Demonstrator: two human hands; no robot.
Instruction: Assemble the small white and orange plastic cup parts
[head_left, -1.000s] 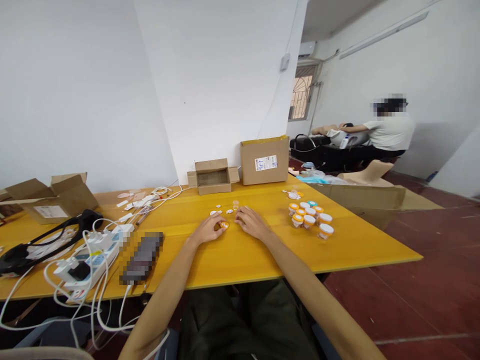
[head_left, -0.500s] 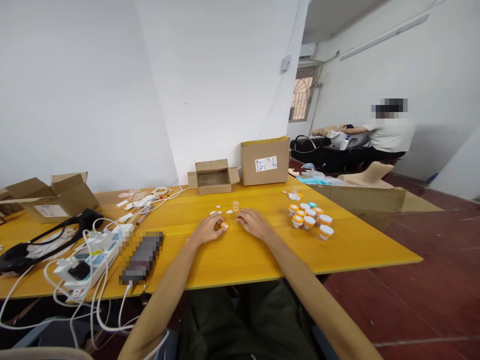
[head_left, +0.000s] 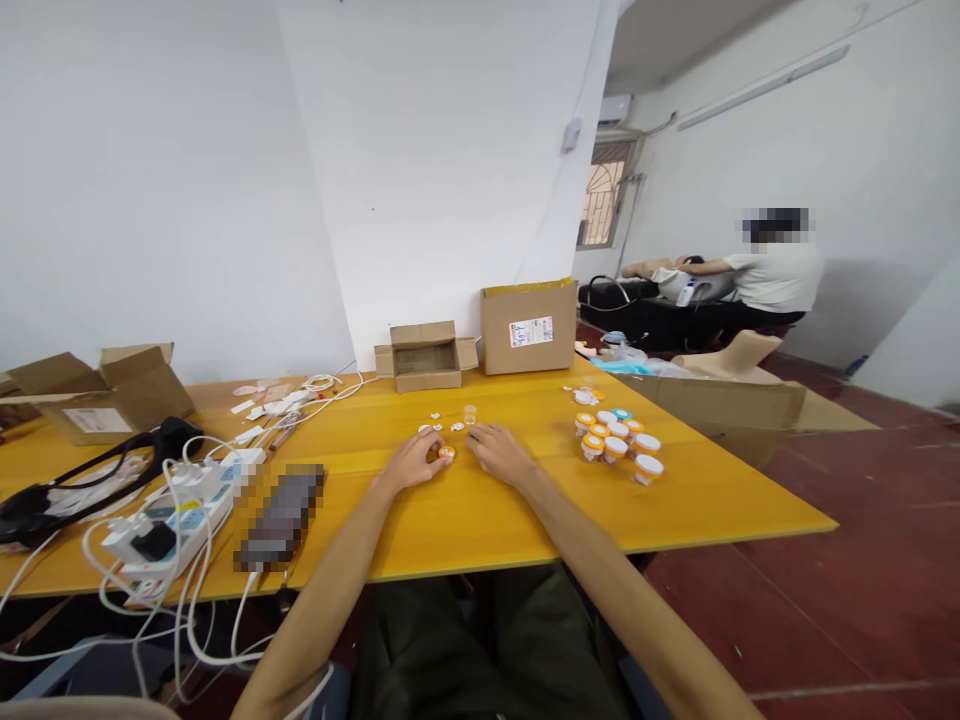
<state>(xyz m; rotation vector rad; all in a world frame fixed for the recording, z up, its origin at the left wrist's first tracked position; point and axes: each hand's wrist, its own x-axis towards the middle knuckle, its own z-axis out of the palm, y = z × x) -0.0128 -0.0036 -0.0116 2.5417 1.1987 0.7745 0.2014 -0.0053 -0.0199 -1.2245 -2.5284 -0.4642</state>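
Note:
My left hand (head_left: 412, 462) rests on the table with thumb and fingers closed round the edge of a small orange-rimmed lid (head_left: 447, 454) with white on it. Just right of it, my right hand (head_left: 496, 452) has its fingers bent and close together; whether anything is between them is hidden. Beyond the right fingertips stands a small clear plastic cup (head_left: 470, 412). Small white pieces (head_left: 457, 427) lie past the lid, and a white disc (head_left: 425, 429) shows behind the left fingers.
Several lidded jars (head_left: 616, 440) cluster at right, with loose lids (head_left: 585, 396) behind. A small open carton (head_left: 426, 358) and a larger box (head_left: 528, 328) line the wall. Left are a phone (head_left: 283, 512), a power strip (head_left: 196, 515) and cables. A person (head_left: 776, 275) sits at far right.
My right hand has shifted slightly left, closer to the lid. My left hand keeps its grip on the lid. The whole view has moved a little.

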